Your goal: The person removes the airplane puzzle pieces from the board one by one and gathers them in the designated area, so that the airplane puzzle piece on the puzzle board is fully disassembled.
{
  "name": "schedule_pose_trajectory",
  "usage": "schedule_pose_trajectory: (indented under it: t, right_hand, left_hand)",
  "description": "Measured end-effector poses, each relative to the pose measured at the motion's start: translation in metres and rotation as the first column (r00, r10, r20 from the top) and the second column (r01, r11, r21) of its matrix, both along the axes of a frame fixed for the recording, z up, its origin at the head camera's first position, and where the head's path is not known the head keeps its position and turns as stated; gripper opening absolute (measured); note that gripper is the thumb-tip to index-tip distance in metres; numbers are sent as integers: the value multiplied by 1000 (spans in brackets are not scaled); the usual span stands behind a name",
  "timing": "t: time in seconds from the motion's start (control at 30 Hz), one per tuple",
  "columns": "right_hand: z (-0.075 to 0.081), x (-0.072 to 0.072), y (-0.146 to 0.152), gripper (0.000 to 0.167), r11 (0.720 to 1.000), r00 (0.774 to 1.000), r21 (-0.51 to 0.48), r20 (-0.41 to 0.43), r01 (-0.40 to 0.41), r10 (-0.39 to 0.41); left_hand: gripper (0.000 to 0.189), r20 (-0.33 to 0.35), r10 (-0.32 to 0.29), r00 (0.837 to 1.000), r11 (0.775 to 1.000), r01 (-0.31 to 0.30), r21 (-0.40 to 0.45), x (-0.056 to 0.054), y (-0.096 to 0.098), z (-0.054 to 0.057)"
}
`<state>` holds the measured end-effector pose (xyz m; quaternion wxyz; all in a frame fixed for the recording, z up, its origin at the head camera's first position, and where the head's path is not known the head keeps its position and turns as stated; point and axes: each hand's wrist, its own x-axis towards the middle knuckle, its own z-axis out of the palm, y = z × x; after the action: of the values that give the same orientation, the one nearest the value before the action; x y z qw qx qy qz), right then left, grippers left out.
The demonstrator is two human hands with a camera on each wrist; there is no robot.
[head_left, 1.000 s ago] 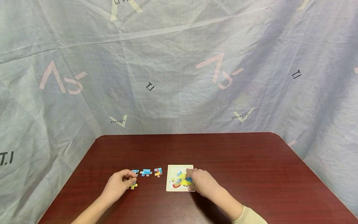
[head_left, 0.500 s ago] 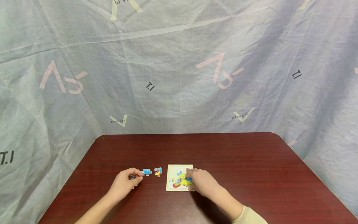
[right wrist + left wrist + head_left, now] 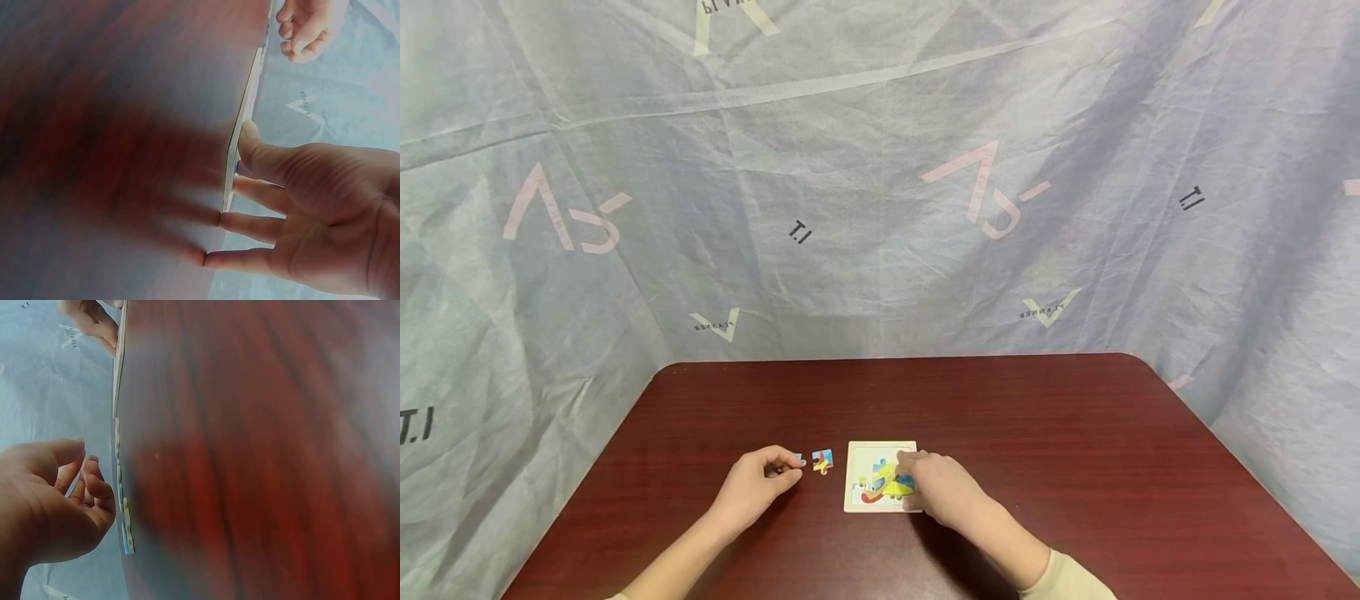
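Note:
A square wooden puzzle tray (image 3: 848, 477) lies on the table, partly filled with pieces in yellow, blue and red. Over its right side rests my right hand (image 3: 951, 492), covering part of the picture. In the right wrist view its thumb (image 3: 250, 129) lies on the tray and the other fingers reach down spread and fairly straight, two meeting the tabletop beside it. My left hand (image 3: 756, 487) hovers over loose jigsaw pieces, fingers loosely bent, nothing seen between them. A blue piece (image 3: 800, 459) peeks out past its fingertips; a blue, red and yellow piece (image 3: 823, 461) lies nearer the tray.
The dark red wooden table (image 3: 1000, 408) spreads around both hands. A grey printed cloth (image 3: 880, 208) hangs behind it and at the sides. Loose pieces (image 3: 128, 528) show edge-on in the left wrist view, below the left hand.
My left hand has moved rightward along the row of loose pieces, now covering those at the left and most of the blue one. My right hand stays on the tray.

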<state>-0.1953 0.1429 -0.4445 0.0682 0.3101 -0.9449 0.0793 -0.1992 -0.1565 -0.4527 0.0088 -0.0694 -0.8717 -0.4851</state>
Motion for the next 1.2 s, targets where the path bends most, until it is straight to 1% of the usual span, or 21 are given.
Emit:
schedule_pose_trajectory:
  t: [0.2, 0.43, 0.73, 1.0, 1.2]
  right_hand:
    - [0, 0, -1, 36, 1000, 1000, 10, -2, 5, -5]
    - [0, 0, 0, 36, 1000, 1000, 9, 2, 9, -9]
    - [2, 1, -1, 36, 1000, 1000, 3, 17, 13, -13]
    - [1, 1, 0, 37, 1000, 1000, 5, 23, 16, -17]
    - [-1, 0, 0, 38, 1000, 1000, 19, 15, 21, -21]
  left_hand:
    - [9, 0, -17, 1000, 1000, 17, 2, -1, 8, -1]
    - [10, -19, -43, 999, 999, 44, 20, -4, 21, -3]
    - [10, 10, -118, 993, 992, 117, 45, -4, 33, -1]
    - [10, -3, -126, 992, 992, 126, 26, -7, 40, -4]
    - [9, -21, -148, 989, 989, 148, 13, -9, 46, -6]
